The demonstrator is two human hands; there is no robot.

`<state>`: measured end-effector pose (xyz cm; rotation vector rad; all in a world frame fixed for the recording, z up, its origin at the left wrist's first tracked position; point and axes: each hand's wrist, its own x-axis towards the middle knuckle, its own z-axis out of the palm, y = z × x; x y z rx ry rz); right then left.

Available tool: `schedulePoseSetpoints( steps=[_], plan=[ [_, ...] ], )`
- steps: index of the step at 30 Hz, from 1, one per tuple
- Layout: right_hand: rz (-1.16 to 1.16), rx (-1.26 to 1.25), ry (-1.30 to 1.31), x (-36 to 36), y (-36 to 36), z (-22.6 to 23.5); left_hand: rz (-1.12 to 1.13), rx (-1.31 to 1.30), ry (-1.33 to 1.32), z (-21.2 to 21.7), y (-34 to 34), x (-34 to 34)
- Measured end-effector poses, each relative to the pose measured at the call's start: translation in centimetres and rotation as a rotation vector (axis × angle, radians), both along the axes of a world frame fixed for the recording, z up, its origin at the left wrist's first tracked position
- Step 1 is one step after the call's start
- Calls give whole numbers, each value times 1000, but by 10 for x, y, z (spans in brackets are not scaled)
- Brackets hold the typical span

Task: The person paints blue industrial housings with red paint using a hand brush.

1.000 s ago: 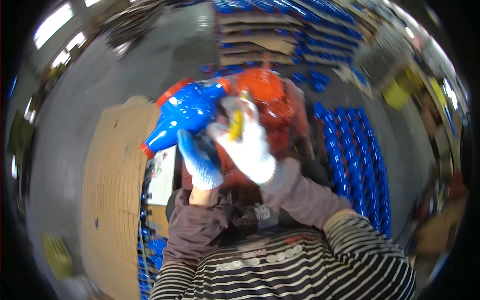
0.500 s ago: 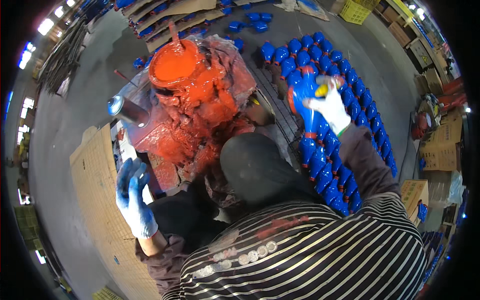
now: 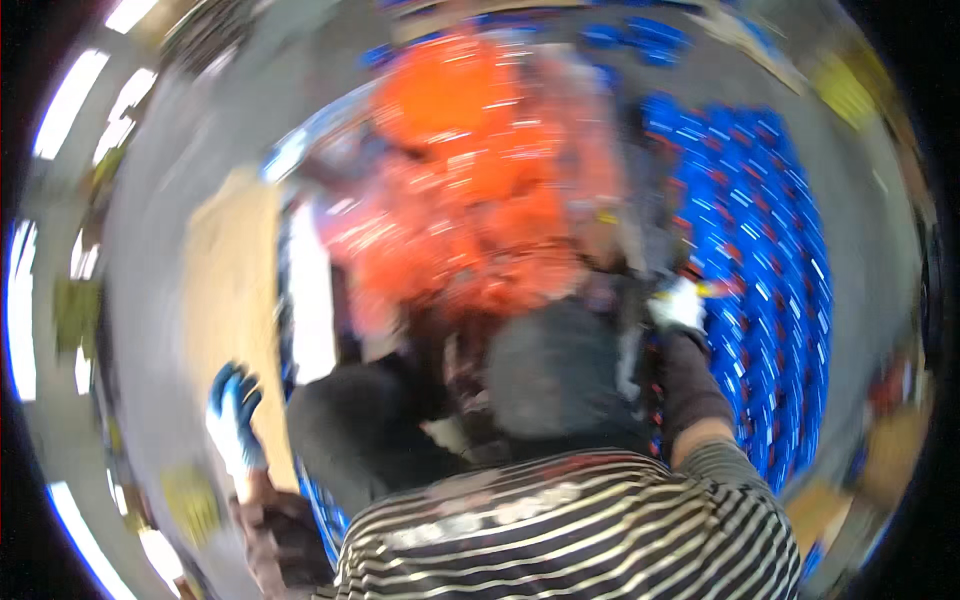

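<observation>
My left hand (image 3: 235, 415), in a white glove stained blue at the fingers, hangs at the left beside a cardboard sheet (image 3: 232, 285). Its fingers are spread, and it holds nothing. At the right, my white-gloved right hand (image 3: 680, 305) is smeared by motion at the near left side of many blue bulb-shaped pieces with red ends (image 3: 765, 260). A small yellow and red thing (image 3: 718, 288) sticks out from that hand; its kind is too blurred to tell. Between the hands stands a heap coated in wet red paint, with a round paint-filled basin (image 3: 445, 95) on top.
My dark-clad knees (image 3: 370, 430) lie before the red heap. A blurred can (image 3: 287, 155) sits at its left edge. More blue pieces (image 3: 655, 42) lie on the floor at the back. A yellow crate (image 3: 845, 90) stands far right, and cardboard boxes (image 3: 815, 515) near right.
The view has swung and blurred. My right hand has drawn back nearer to my body; the large blue piece with red ends beside it no longer shows there. My left hand has moved lower and outward.
</observation>
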<state>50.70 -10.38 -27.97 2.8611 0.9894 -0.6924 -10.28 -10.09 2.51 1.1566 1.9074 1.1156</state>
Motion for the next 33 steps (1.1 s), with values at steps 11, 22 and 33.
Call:
schedulePoseSetpoints(
  steps=[11, 22, 33],
  plan=[
    [393, 379, -152, 49, 17, 20, 190, -694, 793, -103, -269, -138],
    [419, 623, -219, -15, -10, 184, -203, -498, 929, -225, -212, -158],
    [667, 781, -282, -19, -17, 236, 416, 96, -853, -161, -139, -143]
  ],
)
